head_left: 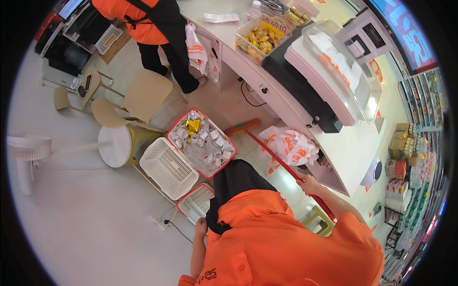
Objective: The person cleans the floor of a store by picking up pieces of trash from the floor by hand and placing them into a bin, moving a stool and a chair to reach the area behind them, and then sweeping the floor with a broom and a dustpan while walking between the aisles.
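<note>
My right hand [309,184] is wrapped round the red handle of a broom [276,157]. Its blurred, reddish-green head [242,127] is down on the tiles, beyond the waste-filled basket. Low at my left side, my left hand [201,227] has its fingers curled at the near corner of a white basket with a red rim [190,194]; whether it grips the rim or something else is hidden. Ahead of me stands a red-rimmed basket [228,159] full of crumpled paper slips [210,143] and a gold wrapper [192,127]. Another white slatted basket [169,169] sits beside it.
On the right runs a white counter [355,157] with a tub of yellow-wrapped sweets [261,39] and a black-and-white machine [305,81]. White plastic bags [288,147] bulge below it. Beige chairs [147,95], a fan [28,148] and a person in orange [143,19] are on the left side.
</note>
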Tool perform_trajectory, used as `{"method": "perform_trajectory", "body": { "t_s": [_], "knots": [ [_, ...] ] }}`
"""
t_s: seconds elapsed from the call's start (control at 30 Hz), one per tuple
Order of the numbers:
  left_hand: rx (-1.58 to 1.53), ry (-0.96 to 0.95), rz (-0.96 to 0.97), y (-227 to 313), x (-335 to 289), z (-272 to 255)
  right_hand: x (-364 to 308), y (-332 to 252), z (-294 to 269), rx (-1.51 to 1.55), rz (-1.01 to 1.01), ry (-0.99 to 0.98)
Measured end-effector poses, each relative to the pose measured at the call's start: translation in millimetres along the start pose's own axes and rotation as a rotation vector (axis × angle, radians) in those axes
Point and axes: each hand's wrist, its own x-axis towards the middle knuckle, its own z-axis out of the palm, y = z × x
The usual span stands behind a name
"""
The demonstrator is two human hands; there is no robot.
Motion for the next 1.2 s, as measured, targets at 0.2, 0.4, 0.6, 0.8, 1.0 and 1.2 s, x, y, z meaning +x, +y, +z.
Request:
{"method": "perform_trajectory", "body": {
  "t_s": [0.2,0.4,0.6,0.8,1.0,1.2],
  "knots": [
    [0.034,-0.054,0.039,21.4,-27.0,-27.7,116.5,16.8,53.5,0.01,-0.301,0.265],
    [0.01,0.042,0.056,46.5,-38.0,-73.1,131.0,19.0,93.4,0.324,-0.062,0.202],
    [0.209,-0.167,0.047,36.7,-4.8,-86.0,66.5,105.3,189.3,0.541,0.077,0.212],
    [0.376,-0.346,0.192,-25.7,80.6,-63.0,-7.0,174.9,273.1,0.547,0.069,0.253],
    [-0.049,-0.239,0.15,45.4,60.0,-44.8,-79.8,173.8,271.7,0.422,0.144,0.245],
    [0.107,-0.263,0.17,-14.4,60.1,-33.6,-99.1,94.9,195.5,0.284,0.169,0.159]
  ]
}}
